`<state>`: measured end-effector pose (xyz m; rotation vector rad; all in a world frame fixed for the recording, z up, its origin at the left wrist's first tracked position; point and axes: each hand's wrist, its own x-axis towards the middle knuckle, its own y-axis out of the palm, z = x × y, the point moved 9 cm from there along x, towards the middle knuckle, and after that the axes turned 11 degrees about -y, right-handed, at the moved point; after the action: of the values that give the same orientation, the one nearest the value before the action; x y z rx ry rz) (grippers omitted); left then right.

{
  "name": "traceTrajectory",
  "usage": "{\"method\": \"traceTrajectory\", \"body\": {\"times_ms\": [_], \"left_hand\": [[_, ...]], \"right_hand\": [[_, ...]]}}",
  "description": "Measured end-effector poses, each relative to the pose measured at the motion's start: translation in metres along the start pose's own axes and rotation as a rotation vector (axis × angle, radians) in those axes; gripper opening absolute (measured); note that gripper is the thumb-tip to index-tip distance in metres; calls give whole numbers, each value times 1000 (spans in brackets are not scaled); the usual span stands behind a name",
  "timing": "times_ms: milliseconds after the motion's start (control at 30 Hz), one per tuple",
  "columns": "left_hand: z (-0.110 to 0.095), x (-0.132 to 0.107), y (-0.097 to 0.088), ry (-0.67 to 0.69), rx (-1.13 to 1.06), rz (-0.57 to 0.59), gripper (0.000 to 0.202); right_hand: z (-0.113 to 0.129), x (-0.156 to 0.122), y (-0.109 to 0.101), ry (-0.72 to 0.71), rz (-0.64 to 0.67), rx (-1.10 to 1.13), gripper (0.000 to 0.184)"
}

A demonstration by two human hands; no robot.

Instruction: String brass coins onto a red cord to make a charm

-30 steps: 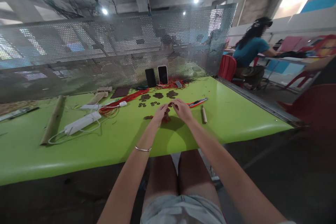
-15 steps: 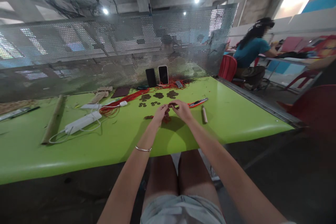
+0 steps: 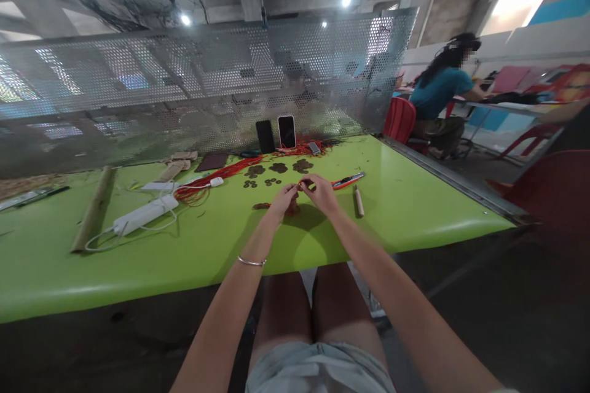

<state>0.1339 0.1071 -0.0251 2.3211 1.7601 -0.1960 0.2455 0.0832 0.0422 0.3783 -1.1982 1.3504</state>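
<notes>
Together, the left hand (image 3: 282, 199) and right hand (image 3: 323, 192) pinched a small reddish piece (image 3: 300, 185) over the green bench (image 3: 415, 196). Brown discs (image 3: 278, 167), red cords (image 3: 216, 175) and a box cutter (image 3: 346, 180) lay just beyond.

Left hand (image 3: 282, 199), right hand (image 3: 324, 194) at red cord (image 3: 300, 185)

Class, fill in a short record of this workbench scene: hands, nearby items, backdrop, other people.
Left hand: fingertips pinch small reddish piece
Right hand: pinches same piece
Nearby: brown discs, red cords, cutter
Backdrop: two phones against perforated screen
Surface: green table
Others: a seated person, far right
</notes>
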Motion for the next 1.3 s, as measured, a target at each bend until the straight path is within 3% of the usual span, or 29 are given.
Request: {"method": "traceTrajectory", "body": {"times_ms": [300,1300], "left_hand": [[1,1,-1,-9,23,-22,24],[4,3,-5,-62,28,-86,25]], "right_hand": [[3,1,-4,11,-36,27,14],[-4,-1,5,41,32,54,19]]}}
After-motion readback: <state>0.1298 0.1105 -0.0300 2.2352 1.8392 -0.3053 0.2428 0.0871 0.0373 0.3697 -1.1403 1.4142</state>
